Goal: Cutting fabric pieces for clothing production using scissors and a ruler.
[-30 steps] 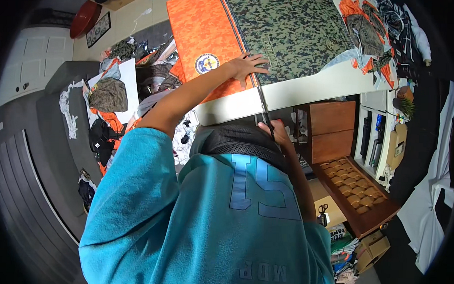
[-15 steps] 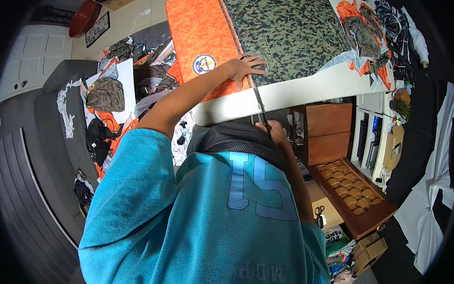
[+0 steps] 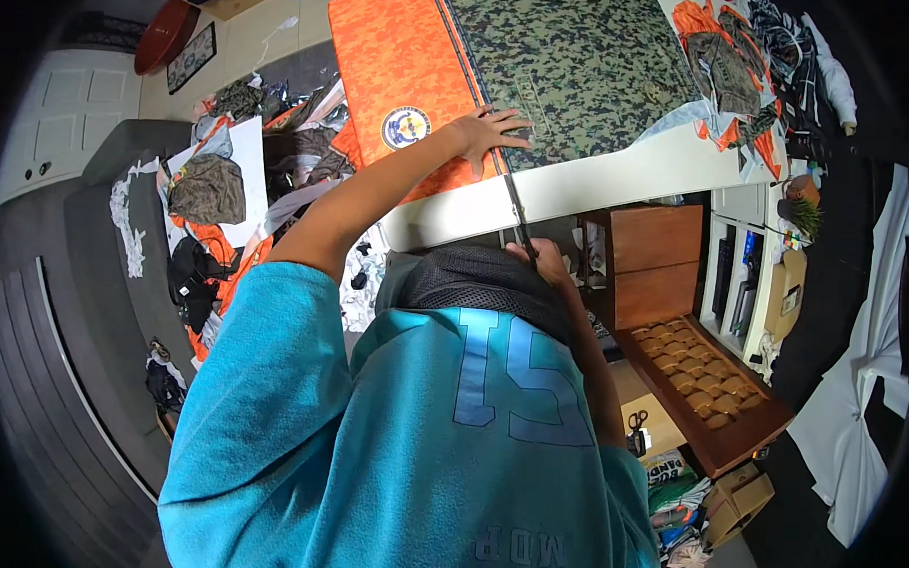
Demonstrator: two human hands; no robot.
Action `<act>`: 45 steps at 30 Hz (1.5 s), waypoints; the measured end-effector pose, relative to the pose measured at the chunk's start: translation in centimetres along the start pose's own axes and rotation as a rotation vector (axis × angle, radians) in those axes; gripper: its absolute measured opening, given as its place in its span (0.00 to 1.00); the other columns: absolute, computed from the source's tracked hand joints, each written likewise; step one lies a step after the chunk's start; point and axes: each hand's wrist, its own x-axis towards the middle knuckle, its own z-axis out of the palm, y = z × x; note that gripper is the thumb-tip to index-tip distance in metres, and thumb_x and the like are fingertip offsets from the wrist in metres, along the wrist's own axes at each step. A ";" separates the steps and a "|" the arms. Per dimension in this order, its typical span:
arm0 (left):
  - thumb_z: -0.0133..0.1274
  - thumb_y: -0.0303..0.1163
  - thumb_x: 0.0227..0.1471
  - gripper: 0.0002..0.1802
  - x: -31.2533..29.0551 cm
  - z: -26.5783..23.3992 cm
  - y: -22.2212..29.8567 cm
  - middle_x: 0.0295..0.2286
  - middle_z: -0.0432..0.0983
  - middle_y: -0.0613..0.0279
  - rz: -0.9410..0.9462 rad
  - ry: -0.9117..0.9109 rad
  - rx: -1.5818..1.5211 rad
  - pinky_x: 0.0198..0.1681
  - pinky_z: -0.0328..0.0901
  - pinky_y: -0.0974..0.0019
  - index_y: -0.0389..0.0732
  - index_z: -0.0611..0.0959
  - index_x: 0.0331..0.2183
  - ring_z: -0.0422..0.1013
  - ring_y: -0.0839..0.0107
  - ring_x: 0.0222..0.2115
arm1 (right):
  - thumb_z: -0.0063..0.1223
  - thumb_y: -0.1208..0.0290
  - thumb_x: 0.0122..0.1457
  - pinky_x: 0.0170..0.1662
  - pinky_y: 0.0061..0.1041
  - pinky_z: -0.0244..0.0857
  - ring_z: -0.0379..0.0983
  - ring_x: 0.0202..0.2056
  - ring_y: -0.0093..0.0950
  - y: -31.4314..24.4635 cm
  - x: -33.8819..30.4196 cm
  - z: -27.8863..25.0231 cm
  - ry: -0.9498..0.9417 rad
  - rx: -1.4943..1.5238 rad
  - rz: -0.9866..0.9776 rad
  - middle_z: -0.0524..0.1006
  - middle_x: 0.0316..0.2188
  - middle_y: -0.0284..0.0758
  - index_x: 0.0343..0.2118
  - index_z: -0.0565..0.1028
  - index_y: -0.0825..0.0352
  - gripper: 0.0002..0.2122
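My right hand [image 3: 548,255] is mostly hidden behind the dark mesh collar [image 3: 479,285]; its fingers are clamped on the scissors [image 3: 518,218], whose thin blades cross the white tabletop [image 3: 618,175] edge. My left hand [image 3: 488,133] lies flat, fingers spread, on the orange camouflage fabric [image 3: 397,57] beside the green camouflage fabric [image 3: 573,58]. The teal shirt [image 3: 409,433] blocks the lower view.

White table [image 3: 618,175] bears orange camouflage fabric [image 3: 402,72] beside green camouflage fabric [image 3: 573,58]
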 end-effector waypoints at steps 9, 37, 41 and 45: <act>0.72 0.50 0.11 0.68 0.0 0.2 -0.2 0.63 0.36 0.75 0.008 0.013 -0.001 0.61 0.41 0.43 0.71 0.55 0.59 0.34 0.60 0.63 | 0.52 0.47 0.53 0.24 0.25 0.53 0.56 0.18 0.23 1.3 0.4 -0.1 0.028 -0.009 -0.072 0.62 0.13 0.30 0.13 0.64 0.67 0.26; 0.72 0.47 0.09 0.69 -0.3 0.3 -0.1 0.63 0.38 0.75 0.008 0.061 -0.022 0.61 0.43 0.44 0.69 0.56 0.59 0.36 0.61 0.63 | 0.53 0.47 0.52 0.24 0.22 0.51 0.57 0.19 0.20 0.5 -0.4 0.0 -0.001 0.103 0.036 0.63 0.14 0.27 0.14 0.66 0.63 0.23; 0.72 0.46 0.09 0.69 -0.3 0.3 -0.1 0.63 0.38 0.75 0.011 0.059 -0.032 0.61 0.43 0.44 0.69 0.56 0.59 0.36 0.61 0.63 | 0.53 0.46 0.52 0.24 0.23 0.53 0.57 0.19 0.21 0.2 -0.7 -0.1 0.015 0.112 0.044 0.63 0.13 0.28 0.13 0.66 0.65 0.25; 0.72 0.46 0.10 0.69 -0.3 0.2 -0.1 0.63 0.37 0.76 0.004 0.053 -0.018 0.61 0.43 0.44 0.68 0.55 0.59 0.35 0.61 0.63 | 0.53 0.46 0.52 0.24 0.23 0.54 0.58 0.19 0.21 0.2 -0.6 -0.2 0.014 0.087 0.020 0.63 0.13 0.28 0.14 0.67 0.66 0.25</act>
